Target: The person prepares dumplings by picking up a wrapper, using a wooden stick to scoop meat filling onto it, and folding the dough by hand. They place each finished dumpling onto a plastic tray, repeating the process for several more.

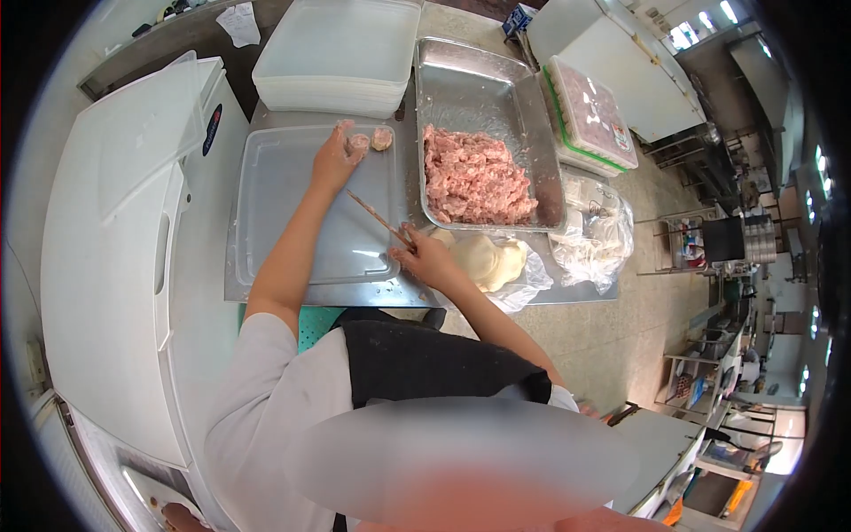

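Note:
My left hand (332,161) is over the far right part of a translucent plastic tray lid (292,204), its fingers closed round a small meat-filled dumpling (357,144). A second dumpling (381,138) rests just to the right, near the lid's corner. In my right hand (425,259) is a thin wooden stick (377,215), pointing up and left over the lid. Beside that hand lies a stack of pale yellow dough wrappers (487,262) on plastic film. Pink minced meat (474,177) is heaped in the near part of a deep metal pan (465,75).
Stacked white plastic trays (337,58) stand behind the lid. To the pan's right are a green-rimmed clear container (589,115) and a plastic bag of pale contents (594,226). A white chest freezer (115,230) borders the table on the left.

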A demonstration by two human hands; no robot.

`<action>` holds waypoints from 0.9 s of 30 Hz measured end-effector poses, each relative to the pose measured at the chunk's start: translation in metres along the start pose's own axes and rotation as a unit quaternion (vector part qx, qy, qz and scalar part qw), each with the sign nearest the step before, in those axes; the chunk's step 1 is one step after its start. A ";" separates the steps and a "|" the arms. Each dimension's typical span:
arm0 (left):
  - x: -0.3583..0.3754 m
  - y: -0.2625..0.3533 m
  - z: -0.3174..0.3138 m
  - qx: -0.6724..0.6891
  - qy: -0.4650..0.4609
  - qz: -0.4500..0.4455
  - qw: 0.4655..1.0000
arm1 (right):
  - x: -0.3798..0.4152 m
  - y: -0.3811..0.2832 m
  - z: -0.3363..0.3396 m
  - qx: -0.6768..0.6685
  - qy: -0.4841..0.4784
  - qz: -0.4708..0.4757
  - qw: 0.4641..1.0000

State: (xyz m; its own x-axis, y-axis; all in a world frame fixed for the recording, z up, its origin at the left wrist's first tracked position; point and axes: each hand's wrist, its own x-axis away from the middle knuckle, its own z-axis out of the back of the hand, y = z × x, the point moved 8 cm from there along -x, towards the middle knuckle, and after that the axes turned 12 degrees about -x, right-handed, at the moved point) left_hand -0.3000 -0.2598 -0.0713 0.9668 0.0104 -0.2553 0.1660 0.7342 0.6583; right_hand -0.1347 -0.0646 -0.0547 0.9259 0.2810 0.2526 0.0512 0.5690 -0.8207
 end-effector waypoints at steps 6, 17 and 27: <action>-0.007 -0.002 -0.016 0.012 -0.020 0.035 0.999 | -0.004 0.003 -0.015 -0.031 -0.008 0.006 0.999; 0.017 0.026 0.028 -0.021 0.025 -0.069 0.997 | 0.051 -0.008 0.153 0.033 0.136 0.131 0.982; 0.159 0.177 -0.058 -0.012 -0.156 -0.232 0.960 | -0.002 0.019 0.175 0.443 0.024 0.141 0.885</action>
State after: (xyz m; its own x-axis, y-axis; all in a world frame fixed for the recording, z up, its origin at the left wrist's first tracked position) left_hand -0.1280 -0.0892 -0.0363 0.8016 -0.5228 -0.2901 0.5920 0.6258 0.5079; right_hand -0.2015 0.0808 0.0186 0.8711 0.4871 0.0622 -0.4781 0.8702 -0.1193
